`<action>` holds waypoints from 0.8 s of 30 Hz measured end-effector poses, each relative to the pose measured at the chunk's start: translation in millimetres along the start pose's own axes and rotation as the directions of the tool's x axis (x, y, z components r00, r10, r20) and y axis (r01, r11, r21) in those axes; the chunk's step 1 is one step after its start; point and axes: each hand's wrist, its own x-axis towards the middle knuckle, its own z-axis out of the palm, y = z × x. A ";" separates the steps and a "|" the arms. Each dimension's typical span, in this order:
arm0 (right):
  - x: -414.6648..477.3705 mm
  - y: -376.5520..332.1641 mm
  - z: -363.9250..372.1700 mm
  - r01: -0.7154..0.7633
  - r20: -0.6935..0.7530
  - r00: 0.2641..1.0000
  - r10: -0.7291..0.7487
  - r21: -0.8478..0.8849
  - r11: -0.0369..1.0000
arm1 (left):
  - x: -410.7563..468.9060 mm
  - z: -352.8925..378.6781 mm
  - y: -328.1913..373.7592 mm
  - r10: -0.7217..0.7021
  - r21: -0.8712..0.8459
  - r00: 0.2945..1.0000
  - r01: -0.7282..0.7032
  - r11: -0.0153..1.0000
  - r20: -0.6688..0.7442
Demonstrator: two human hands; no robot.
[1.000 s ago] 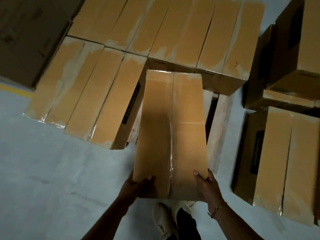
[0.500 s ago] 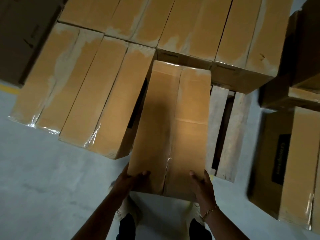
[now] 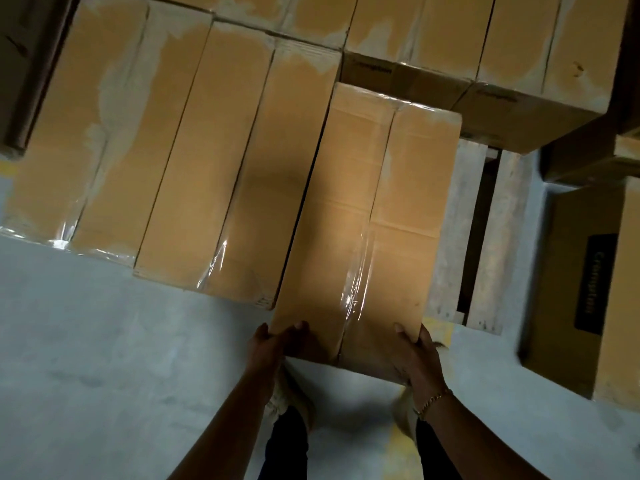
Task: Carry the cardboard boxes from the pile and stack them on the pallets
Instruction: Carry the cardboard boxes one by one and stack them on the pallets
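Observation:
A long taped cardboard box (image 3: 363, 216) is held lengthwise in front of me. My left hand (image 3: 273, 344) grips its near left corner and my right hand (image 3: 414, 355) grips its near right corner, thumbs on top. Its left side lies close against a row of stacked boxes (image 3: 214, 161) on the pallet. Bare slats of the wooden pallet (image 3: 485, 237) show just to its right. More boxes (image 3: 485, 39) stand in a back row beyond its far end.
Further boxes (image 3: 588, 289) with a dark label sit on the floor at the right. A dark carton (image 3: 24, 64) stands at the upper left. Grey concrete floor (image 3: 104, 358) stretches around my feet, with a yellow line near them.
I have stepped closer and the held box has moved forward and down beside the left row of boxes. Both hands keep the same hold on its near end.

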 end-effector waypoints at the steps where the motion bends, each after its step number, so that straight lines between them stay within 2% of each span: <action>1: -0.1 0.1 2.8 -0.005 -0.001 1.000 0.005 0.014 1.000 | 4.4 -3.6 -1.8 -0.023 -0.007 1.000 0.023 1.000 -0.003; 7: 2.5 -5.1 12.9 -0.022 -0.012 1.000 0.023 0.119 0.993 | 15.8 -14.5 -13.2 -0.097 -0.110 0.995 0.098 0.989 0.015; 12: 0.5 -10.7 11.6 -0.019 0.048 0.999 0.010 0.190 0.982 | 14.2 -13.7 -11.5 -0.050 -0.128 0.997 0.058 0.990 0.066; 15: 7.0 -9.2 7.0 0.013 0.020 1.000 -0.018 0.226 0.974 | 16.4 -6.6 -5.0 -0.012 -0.137 0.996 0.023 0.990 0.084; 24: 27.5 -25.8 4.2 -0.015 0.041 0.999 0.008 0.186 0.982 | 28.4 7.8 16.9 0.042 -0.182 0.996 -0.028 0.983 0.075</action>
